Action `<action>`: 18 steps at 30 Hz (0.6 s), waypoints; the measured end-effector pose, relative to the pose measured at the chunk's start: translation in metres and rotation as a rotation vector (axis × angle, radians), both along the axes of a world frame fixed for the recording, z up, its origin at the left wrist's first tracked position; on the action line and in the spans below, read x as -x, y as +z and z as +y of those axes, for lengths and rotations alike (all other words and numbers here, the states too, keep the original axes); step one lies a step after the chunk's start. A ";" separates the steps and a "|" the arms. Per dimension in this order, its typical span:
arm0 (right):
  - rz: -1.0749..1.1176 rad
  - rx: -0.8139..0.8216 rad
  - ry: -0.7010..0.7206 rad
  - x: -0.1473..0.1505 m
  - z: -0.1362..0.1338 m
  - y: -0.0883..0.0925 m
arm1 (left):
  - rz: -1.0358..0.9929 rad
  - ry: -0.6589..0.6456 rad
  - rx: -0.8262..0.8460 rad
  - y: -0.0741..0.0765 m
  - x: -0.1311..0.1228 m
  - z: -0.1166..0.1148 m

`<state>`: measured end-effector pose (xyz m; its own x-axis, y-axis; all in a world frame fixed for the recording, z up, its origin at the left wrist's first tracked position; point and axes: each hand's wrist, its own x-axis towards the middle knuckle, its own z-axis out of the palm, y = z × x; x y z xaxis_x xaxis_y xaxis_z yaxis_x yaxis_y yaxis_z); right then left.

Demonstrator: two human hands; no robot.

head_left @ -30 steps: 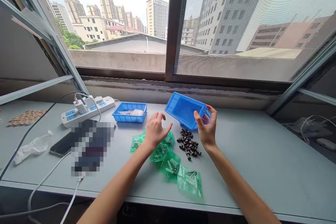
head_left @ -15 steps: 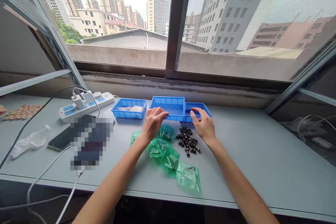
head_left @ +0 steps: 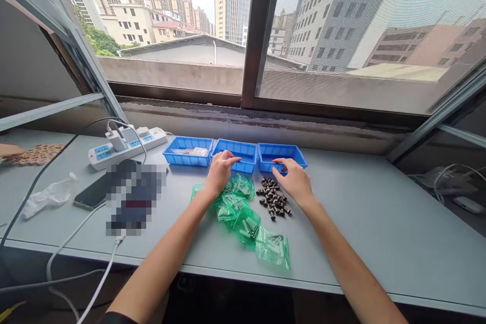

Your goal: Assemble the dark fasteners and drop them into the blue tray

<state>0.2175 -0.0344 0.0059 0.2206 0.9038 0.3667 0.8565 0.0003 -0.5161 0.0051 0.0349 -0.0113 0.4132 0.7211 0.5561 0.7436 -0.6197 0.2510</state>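
Three blue plastic trays stand in a row at the back of the desk. My left hand (head_left: 219,174) is closed at the front edge of the middle tray (head_left: 247,167), its fingertips over the rim. At the front of the right tray (head_left: 296,163) is my right hand (head_left: 294,179), thumb and fingers apart; whether they touch the rim I cannot tell. Between my forearms lie several green plastic bags (head_left: 247,225) with screws and pale plugs inside. A loose heap of dark bolts (head_left: 272,197) sits just left of my right wrist.
The left tray (head_left: 188,158) holds small clear packets. Farther left are a white power strip (head_left: 129,149), a black phone (head_left: 91,190), a blurred-out item, cables and crumpled plastic (head_left: 49,197). Another person's hand (head_left: 9,151) reaches brown pieces (head_left: 40,154) at the far left. A window frame rises behind.
The middle tray has come down and left, off the right tray, and now sits between the other two. My left hand moved with it. The other person's hand reached farther in.
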 end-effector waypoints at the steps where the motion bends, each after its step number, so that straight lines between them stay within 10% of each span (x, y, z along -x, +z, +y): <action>1: 0.000 -0.001 0.006 0.000 0.000 0.000 | 0.005 0.000 0.004 0.000 0.000 0.000; 14: -0.017 0.043 0.018 0.007 -0.011 0.014 | 0.057 -0.002 0.072 0.005 -0.002 -0.007; 18: 0.099 0.153 0.347 0.008 -0.028 0.034 | 0.051 -0.023 0.091 0.011 -0.003 -0.012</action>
